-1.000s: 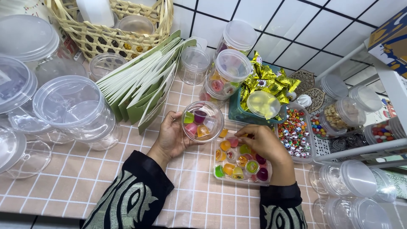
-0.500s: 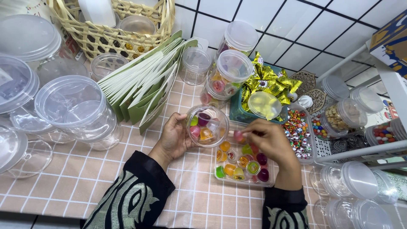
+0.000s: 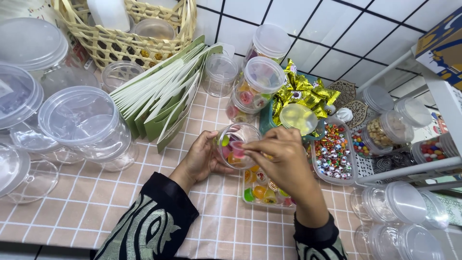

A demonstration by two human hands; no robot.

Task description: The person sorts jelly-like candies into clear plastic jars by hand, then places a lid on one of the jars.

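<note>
My left hand [image 3: 202,161] holds a small clear round jar [image 3: 238,144] tilted toward me, with several coloured candies inside. My right hand [image 3: 284,161] is at the jar's mouth, its fingertips pinching a pink candy [image 3: 237,147] just inside the rim. Under my right hand lies a clear rectangular tray [image 3: 262,192] of round coloured candies, partly hidden by the hand. Both sleeves are black with a pale pattern.
A wicker basket [image 3: 120,43] and a fan of green paper bags [image 3: 163,96] stand behind. Large clear lidded jars [image 3: 86,123] crowd the left. Filled candy jars [image 3: 257,84], gold wrapped sweets [image 3: 303,91], a tray of small wrapped candies [image 3: 332,149] and a white rack [image 3: 418,168] lie right.
My right hand lifted from the candy tray with a pink candy and moved left to the jar's mouth. My left hand tilted the jar more toward me.
</note>
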